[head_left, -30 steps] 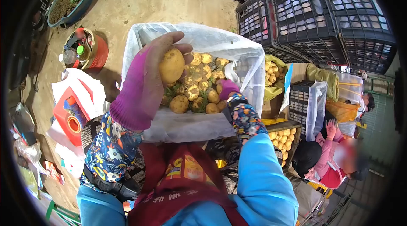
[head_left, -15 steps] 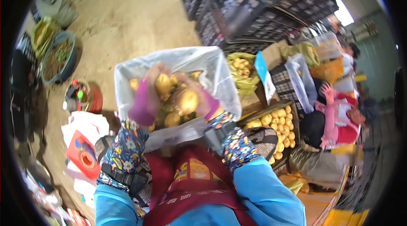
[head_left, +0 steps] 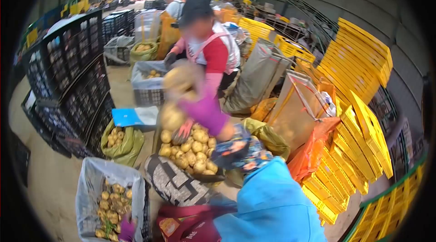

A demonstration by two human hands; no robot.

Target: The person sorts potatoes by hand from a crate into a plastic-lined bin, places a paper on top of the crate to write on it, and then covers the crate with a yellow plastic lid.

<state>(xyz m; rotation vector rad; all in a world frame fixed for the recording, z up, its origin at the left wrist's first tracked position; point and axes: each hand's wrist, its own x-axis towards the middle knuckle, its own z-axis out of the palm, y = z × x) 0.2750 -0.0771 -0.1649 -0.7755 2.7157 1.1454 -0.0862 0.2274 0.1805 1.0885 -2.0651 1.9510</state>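
My right hand [head_left: 204, 109], in a purple glove and smeared by motion, is raised over a crate of potatoes [head_left: 196, 151]. It grips large potatoes [head_left: 172, 115], one above another at its fingertips. At the lower left, my left hand [head_left: 127, 229] rests at the near end of a crate lined with clear plastic [head_left: 86, 192]. Potatoes, loose soil and bits of green lie inside that crate. The left fingers are mostly hidden, so their grip does not show. A co-worker's red-and-grey gloved hand [head_left: 184, 132] reaches to the potatoes below my right hand.
A co-worker [head_left: 220, 51] bends close in front, beside another lined crate [head_left: 147, 94]. Stacked black crates [head_left: 72, 83] stand left, yellow crates [head_left: 354, 151] right. A green sack of potatoes [head_left: 122, 144] and a blue-and-white sheet [head_left: 134, 117] lie between the crates.
The view has swung right and up. My right hand has left the lined crate with potatoes and moved over the potato crate; my left hand remains at the lined crate. The co-worker is now closer in view.
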